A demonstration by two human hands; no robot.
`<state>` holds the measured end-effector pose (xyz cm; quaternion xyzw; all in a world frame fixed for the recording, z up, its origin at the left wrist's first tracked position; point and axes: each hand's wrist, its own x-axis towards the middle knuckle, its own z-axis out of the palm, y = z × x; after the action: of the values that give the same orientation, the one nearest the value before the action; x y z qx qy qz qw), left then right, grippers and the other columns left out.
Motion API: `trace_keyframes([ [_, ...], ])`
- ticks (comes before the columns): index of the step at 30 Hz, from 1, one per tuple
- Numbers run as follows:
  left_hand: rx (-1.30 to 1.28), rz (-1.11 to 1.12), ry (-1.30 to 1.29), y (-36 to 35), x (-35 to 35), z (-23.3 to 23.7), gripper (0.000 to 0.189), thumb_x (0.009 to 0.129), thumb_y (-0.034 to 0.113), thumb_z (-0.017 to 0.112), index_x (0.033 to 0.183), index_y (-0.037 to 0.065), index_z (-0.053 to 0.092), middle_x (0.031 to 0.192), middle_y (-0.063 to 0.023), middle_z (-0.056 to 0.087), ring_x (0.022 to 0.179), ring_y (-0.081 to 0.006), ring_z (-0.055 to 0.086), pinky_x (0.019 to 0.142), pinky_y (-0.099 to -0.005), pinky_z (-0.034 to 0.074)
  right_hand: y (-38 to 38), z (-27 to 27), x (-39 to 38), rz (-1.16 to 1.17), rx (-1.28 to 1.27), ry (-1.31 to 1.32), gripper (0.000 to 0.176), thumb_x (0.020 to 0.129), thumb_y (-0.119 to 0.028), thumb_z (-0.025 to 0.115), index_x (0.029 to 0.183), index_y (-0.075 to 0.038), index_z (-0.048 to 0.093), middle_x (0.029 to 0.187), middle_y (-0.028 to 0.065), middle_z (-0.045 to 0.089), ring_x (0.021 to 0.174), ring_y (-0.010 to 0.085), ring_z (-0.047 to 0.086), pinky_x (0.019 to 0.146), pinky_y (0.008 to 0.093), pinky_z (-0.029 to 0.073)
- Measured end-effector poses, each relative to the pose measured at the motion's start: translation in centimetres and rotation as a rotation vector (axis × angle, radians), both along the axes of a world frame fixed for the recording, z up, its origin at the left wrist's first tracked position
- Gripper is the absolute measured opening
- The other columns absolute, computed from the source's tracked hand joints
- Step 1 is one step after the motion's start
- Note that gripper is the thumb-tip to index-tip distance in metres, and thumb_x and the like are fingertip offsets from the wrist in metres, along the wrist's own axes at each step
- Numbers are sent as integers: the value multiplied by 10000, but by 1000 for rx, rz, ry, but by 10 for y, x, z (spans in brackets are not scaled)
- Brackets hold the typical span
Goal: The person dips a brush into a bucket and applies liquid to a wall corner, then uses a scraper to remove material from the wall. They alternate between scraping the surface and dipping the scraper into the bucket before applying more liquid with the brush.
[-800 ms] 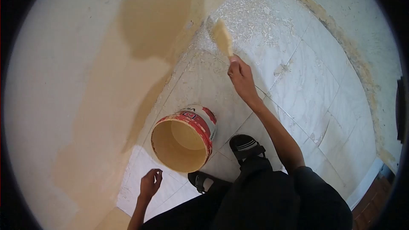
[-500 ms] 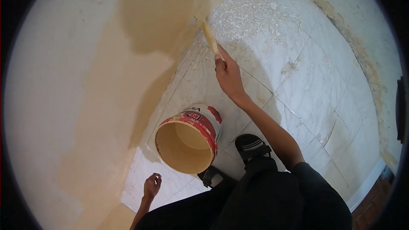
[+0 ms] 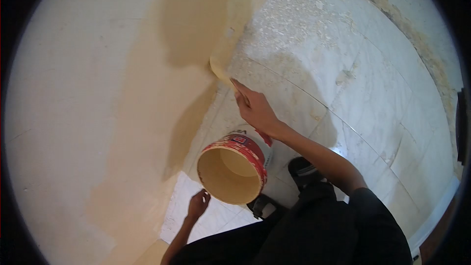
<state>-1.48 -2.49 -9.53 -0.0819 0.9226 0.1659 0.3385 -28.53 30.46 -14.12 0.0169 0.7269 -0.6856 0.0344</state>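
My right hand (image 3: 256, 110) is wrapped round the handle of a brush (image 3: 221, 72), whose cream-coated head touches the lower part of the wall (image 3: 142, 93) close to the floor edge. Below that hand stands a red and white bucket (image 3: 239, 145), its open mouth facing me and its inside coated cream. My left hand (image 3: 198, 204) is beside the bucket's lower left rim, fingers curled; whether it touches the rim or holds anything is too small to tell.
Pale flakes (image 3: 294, 19) lie scattered over the tiled floor (image 3: 363, 108) at the top. My sandalled feet (image 3: 301, 171) are right beside the bucket. Another wall (image 3: 431, 24) curves along the right, and shadows fall on the painted wall.
My right hand and the brush have moved down and left along the wall's base. My left hand has come up and right, closer to the bucket. The view has shifted slightly.
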Motion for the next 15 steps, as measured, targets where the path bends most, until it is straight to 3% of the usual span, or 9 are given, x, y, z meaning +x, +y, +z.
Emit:
trace_keyframes([
  [3, -6, 39, -79, 1, 23, 5, 137, 875, 173, 597, 950, 64, 631, 749, -148, 654, 656, -300, 636, 607, -393, 503, 16, 3, 8, 147, -6, -57, 393, 953, -143, 489, 1339, -70, 487, 593, 97, 404, 517, 129, 360, 497, 305, 351],
  [5, -8, 17, -109, -6, 38, 6, 143, 885, 186, 593, 948, 65, 634, 747, -149, 657, 655, -294, 639, 610, -390, 507, 23, 0, 1, 4, -16, 21, 399, 904, -120, 502, 1291, -26, 519, 667, 224, 576, 481, 214, 507, 513, 345, 426],
  [6, 21, 34, -100, -6, 43, 10, 145, 895, 189, 589, 942, 57, 626, 731, -146, 653, 624, -281, 629, 587, -377, 497, 23, 1, -8, 4, -22, 18, 399, 904, -120, 502, 1291, -26, 519, 667, 224, 576, 481, 214, 507, 513, 345, 426],
  [8, 9, 50, -120, -11, 49, 13, 143, 897, 190, 589, 944, 59, 625, 723, -140, 651, 605, -269, 622, 572, -369, 490, 28, 1, -29, -307, -15, 20, 377, 900, -114, 505, 1267, -43, 552, 689, 220, 578, 494, 160, 465, 513, 322, 420],
  [15, -9, 70, -3, -17, 34, 8, 134, 904, 190, 591, 948, 67, 622, 677, -118, 634, 559, -232, 605, 530, -354, 467, -8, -15, -26, -267, -89, 22, 386, 880, -103, 516, 1259, -47, 559, 689, 215, 575, 519, 160, 471, 516, 339, 420],
])
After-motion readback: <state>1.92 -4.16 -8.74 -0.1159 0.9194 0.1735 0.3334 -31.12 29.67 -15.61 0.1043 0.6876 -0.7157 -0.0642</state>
